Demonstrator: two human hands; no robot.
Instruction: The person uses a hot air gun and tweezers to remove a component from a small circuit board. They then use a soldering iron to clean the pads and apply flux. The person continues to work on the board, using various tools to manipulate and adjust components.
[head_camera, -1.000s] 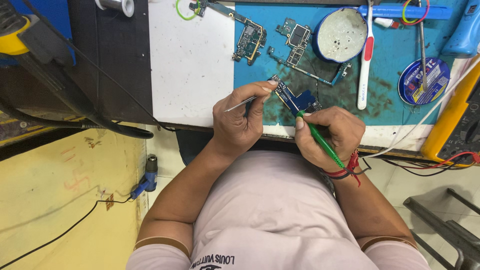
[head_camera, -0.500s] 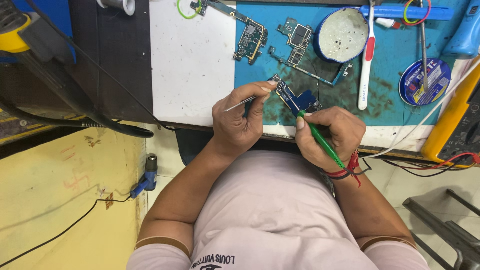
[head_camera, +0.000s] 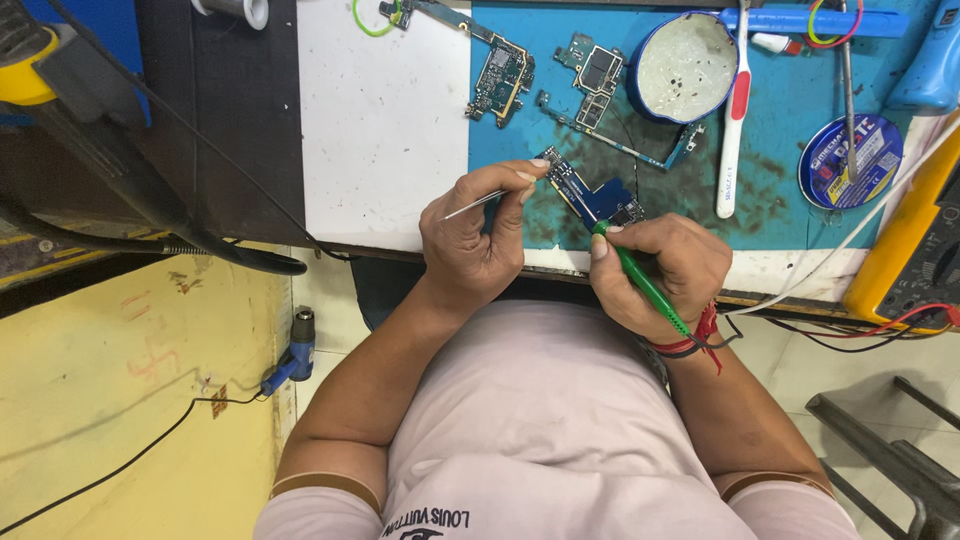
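Observation:
A small blue circuit board (head_camera: 590, 195) lies at the near edge of the blue work mat (head_camera: 780, 130). My left hand (head_camera: 475, 235) pinches thin metal tweezers (head_camera: 475, 205), its fingertips at the board's left end. My right hand (head_camera: 660, 265) grips a green-handled tool (head_camera: 645, 285) like a pen, with the tip on the board's near side. A red thread band circles my right wrist.
Farther back on the mat lie other circuit boards (head_camera: 500, 75), a round tin (head_camera: 685, 65), a red-and-white toothbrush (head_camera: 735, 120) and a blue solder reel (head_camera: 850, 160). A white sheet (head_camera: 385, 130) covers the bench's left part. A yellow meter (head_camera: 915, 245) stands at right. A hot-air tool (head_camera: 290, 360) lies on the floor.

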